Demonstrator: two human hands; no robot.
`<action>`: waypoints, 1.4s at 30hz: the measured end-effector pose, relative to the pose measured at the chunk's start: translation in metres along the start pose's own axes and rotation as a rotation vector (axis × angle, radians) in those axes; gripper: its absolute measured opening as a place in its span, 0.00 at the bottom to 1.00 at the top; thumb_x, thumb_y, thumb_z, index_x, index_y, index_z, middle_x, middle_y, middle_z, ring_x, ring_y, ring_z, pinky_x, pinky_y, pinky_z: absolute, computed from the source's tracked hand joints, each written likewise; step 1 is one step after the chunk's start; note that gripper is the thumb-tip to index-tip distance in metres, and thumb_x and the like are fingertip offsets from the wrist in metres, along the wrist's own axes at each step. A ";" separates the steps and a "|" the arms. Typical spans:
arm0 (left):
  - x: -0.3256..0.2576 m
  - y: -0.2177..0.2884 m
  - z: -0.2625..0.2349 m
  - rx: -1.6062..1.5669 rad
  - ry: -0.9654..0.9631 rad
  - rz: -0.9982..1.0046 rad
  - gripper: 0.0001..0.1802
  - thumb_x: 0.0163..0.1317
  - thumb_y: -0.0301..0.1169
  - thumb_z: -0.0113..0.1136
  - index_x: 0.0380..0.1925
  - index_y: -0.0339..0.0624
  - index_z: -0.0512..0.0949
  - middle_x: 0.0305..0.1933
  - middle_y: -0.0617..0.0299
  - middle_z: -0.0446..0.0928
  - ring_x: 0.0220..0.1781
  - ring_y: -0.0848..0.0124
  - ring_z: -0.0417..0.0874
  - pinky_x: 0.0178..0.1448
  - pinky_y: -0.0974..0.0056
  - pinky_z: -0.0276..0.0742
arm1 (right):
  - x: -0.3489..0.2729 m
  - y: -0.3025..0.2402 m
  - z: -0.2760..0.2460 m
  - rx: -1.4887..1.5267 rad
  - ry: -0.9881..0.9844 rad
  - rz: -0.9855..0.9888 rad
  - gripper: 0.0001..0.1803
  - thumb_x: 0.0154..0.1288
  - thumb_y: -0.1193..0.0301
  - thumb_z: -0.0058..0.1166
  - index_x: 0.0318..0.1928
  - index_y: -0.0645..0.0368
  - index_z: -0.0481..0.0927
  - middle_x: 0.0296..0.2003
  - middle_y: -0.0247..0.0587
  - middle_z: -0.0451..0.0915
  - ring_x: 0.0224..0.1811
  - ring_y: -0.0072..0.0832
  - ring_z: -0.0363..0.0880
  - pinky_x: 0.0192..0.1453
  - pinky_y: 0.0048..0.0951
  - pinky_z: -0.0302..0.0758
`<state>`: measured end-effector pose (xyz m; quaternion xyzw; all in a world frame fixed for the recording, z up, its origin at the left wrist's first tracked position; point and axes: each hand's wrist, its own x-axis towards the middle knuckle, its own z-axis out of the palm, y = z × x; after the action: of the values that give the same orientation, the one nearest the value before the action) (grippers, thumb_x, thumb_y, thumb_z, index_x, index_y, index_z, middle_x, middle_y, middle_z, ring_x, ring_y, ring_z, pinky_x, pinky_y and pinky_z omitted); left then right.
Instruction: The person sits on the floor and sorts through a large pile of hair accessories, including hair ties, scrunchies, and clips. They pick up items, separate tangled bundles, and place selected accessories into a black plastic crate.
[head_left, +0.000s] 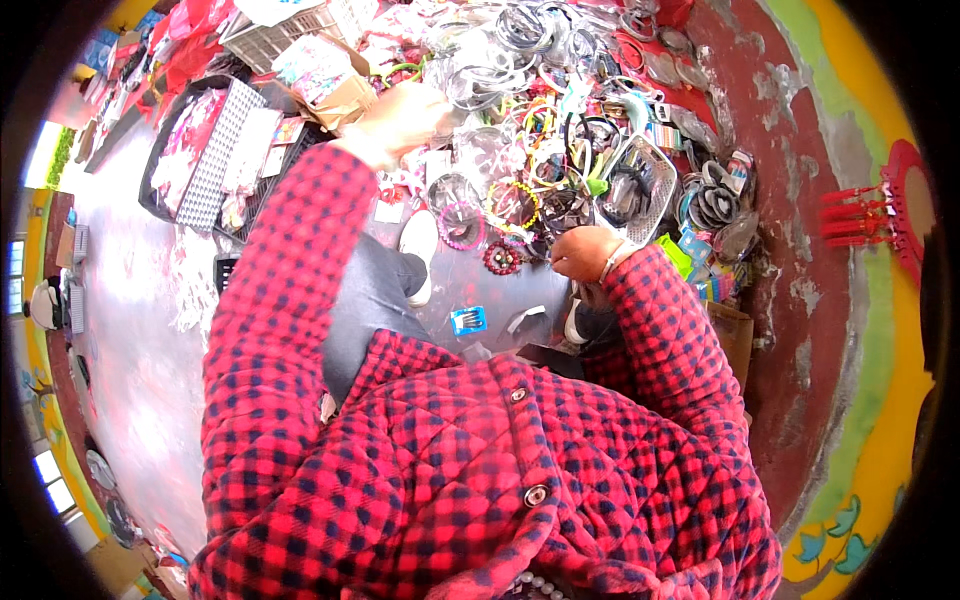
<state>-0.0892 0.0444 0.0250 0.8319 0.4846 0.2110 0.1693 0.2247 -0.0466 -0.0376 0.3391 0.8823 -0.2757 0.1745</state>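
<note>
My left hand [408, 120] is stretched out over the near side of a large heap of hair accessories, beside an open cardboard box [345, 95]. Glare washes out its fingers, so their pose is unclear. Lower down on the right, my right hand [585, 252] is curled closed at the heap's edge, close to some dark items; whatever lies in its fingers is hidden. Between the hands are a yellow beaded ring [536, 203], a pink beaded ring [462, 226] and a dark red beaded band [501, 258]. Coiled headbands [524, 30] in clear wrapping lie farther back.
A white openwork basket [655, 180] holds dark bands on the right. At left stands a black crate [160, 165] with packets, and a grey crate [285, 35] sits behind. A blue card [468, 320] lies on the floor near my shoes. A dark red wall [800, 300] borders the right.
</note>
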 end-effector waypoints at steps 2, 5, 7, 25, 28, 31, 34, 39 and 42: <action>0.035 0.000 0.044 0.213 -0.185 0.184 0.14 0.56 0.37 0.46 0.26 0.37 0.75 0.27 0.48 0.75 0.31 0.53 0.76 0.37 0.56 0.71 | -0.003 -0.005 -0.003 -0.042 0.005 0.069 0.12 0.51 0.64 0.44 0.27 0.56 0.79 0.26 0.46 0.78 0.32 0.44 0.76 0.38 0.41 0.72; 0.045 -0.024 0.131 0.312 -0.398 -0.020 0.12 0.53 0.36 0.47 0.27 0.43 0.78 0.30 0.49 0.77 0.34 0.53 0.79 0.38 0.54 0.74 | -0.012 -0.014 -0.010 -0.051 0.052 0.091 0.12 0.52 0.63 0.45 0.25 0.56 0.78 0.24 0.47 0.78 0.30 0.44 0.77 0.36 0.43 0.73; 0.025 -0.097 0.229 0.252 -0.509 -0.456 0.14 0.53 0.31 0.47 0.33 0.36 0.79 0.39 0.44 0.77 0.42 0.53 0.79 0.46 0.56 0.75 | -0.012 -0.021 -0.023 -0.059 0.016 0.041 0.14 0.53 0.65 0.44 0.26 0.62 0.80 0.27 0.51 0.79 0.32 0.44 0.79 0.37 0.41 0.75; -0.041 -0.112 0.300 0.231 -0.706 -0.697 0.20 0.49 0.38 0.60 0.41 0.38 0.77 0.48 0.46 0.74 0.53 0.55 0.74 0.57 0.58 0.68 | -0.021 -0.007 -0.037 -0.003 0.075 0.012 0.09 0.54 0.65 0.50 0.26 0.57 0.73 0.20 0.40 0.74 0.28 0.38 0.76 0.29 0.37 0.72; -0.064 -0.148 0.331 0.181 -0.816 -0.633 0.20 0.48 0.42 0.62 0.36 0.38 0.78 0.41 0.46 0.77 0.47 0.54 0.77 0.51 0.56 0.71 | -0.020 -0.008 -0.045 -0.017 0.082 -0.011 0.09 0.54 0.65 0.49 0.25 0.56 0.73 0.20 0.42 0.75 0.26 0.39 0.76 0.27 0.39 0.72; -0.014 -0.096 0.273 0.210 -1.127 -0.420 0.18 0.54 0.45 0.56 0.25 0.39 0.80 0.29 0.54 0.79 0.34 0.62 0.81 0.42 0.59 0.74 | -0.023 -0.010 -0.040 -0.067 0.091 0.024 0.10 0.56 0.64 0.48 0.26 0.56 0.73 0.19 0.44 0.75 0.25 0.41 0.76 0.28 0.40 0.73; 0.003 -0.075 0.226 -0.344 -1.179 -0.769 0.14 0.56 0.40 0.56 0.24 0.41 0.79 0.18 0.62 0.75 0.21 0.72 0.77 0.28 0.66 0.73 | -0.023 -0.011 -0.037 -0.036 0.074 0.033 0.10 0.56 0.63 0.48 0.28 0.56 0.74 0.20 0.44 0.76 0.26 0.42 0.77 0.29 0.41 0.73; 0.025 -0.038 0.127 -0.820 -0.764 -0.524 0.08 0.58 0.35 0.56 0.27 0.42 0.75 0.16 0.70 0.67 0.17 0.80 0.65 0.22 0.72 0.63 | -0.027 -0.002 -0.049 0.168 0.202 0.135 0.13 0.55 0.64 0.43 0.29 0.58 0.79 0.28 0.49 0.78 0.34 0.45 0.77 0.40 0.42 0.73; 0.027 0.019 0.067 -1.516 -0.432 -0.427 0.15 0.58 0.25 0.53 0.46 0.33 0.71 0.34 0.62 0.74 0.34 0.75 0.74 0.40 0.72 0.70 | -0.030 0.017 -0.055 0.560 0.604 0.209 0.12 0.56 0.66 0.50 0.37 0.61 0.79 0.29 0.47 0.79 0.33 0.35 0.79 0.40 0.32 0.73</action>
<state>-0.0285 0.0544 -0.0184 0.4034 0.3149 0.2798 0.8123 0.2512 -0.0183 0.0147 0.5265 0.7459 -0.3738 -0.1634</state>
